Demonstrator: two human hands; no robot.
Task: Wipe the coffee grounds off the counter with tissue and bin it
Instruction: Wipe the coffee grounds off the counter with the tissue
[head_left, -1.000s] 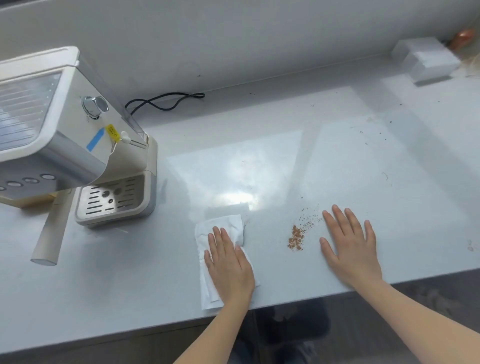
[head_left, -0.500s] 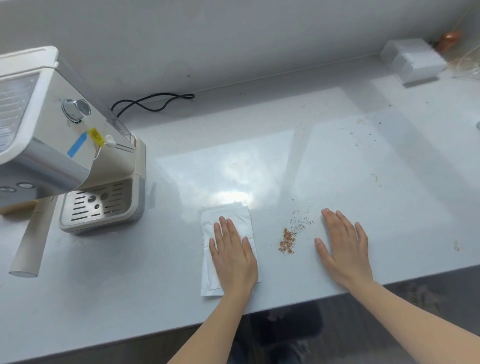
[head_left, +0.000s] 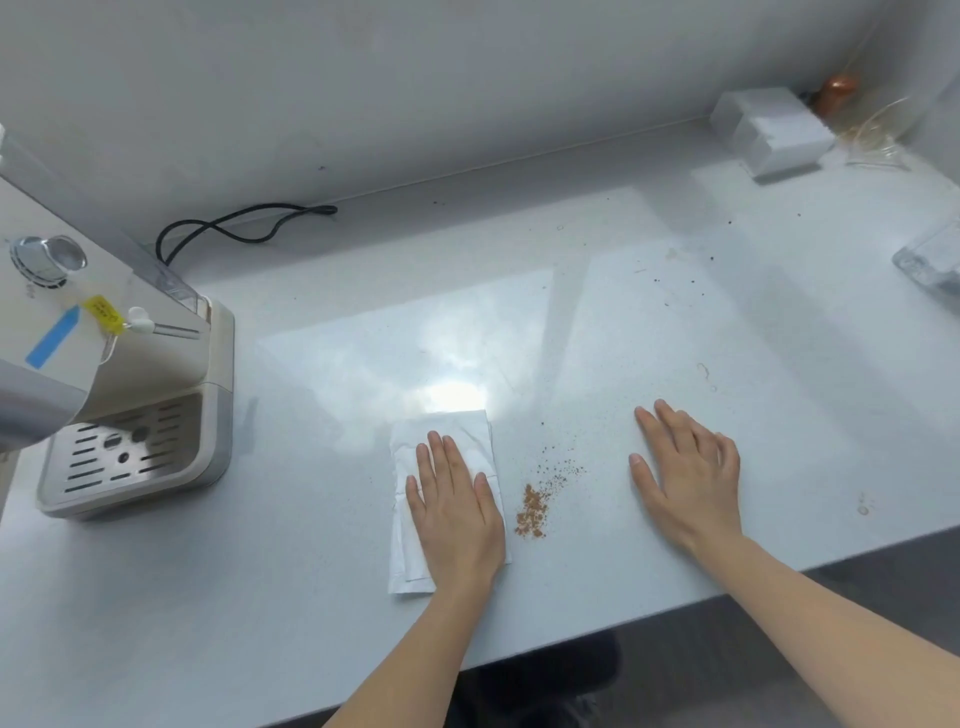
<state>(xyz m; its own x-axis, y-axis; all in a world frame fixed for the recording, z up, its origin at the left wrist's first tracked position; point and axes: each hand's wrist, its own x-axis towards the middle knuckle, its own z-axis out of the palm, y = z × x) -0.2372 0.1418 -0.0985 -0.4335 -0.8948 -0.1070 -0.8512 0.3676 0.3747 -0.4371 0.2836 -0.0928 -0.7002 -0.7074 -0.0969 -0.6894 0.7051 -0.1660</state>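
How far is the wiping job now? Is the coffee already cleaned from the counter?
Not yet. Done: the tissue lies flat on the counter, with the left hand pressed on it. In hand: nothing is wiped so far; the coffee grounds sit untouched just right of the tissue, between it and the right hand, which rests flat on the counter. Left: wiping the grounds up and binning the tissue. No bin is in view.

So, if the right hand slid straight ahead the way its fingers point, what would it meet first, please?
Probably nothing soon: the right hand lies flat on the counter, fingers pointing away and slightly left. Bare counter with a few specks lies ahead up to the wall. The grounds sit to its left, off that line.
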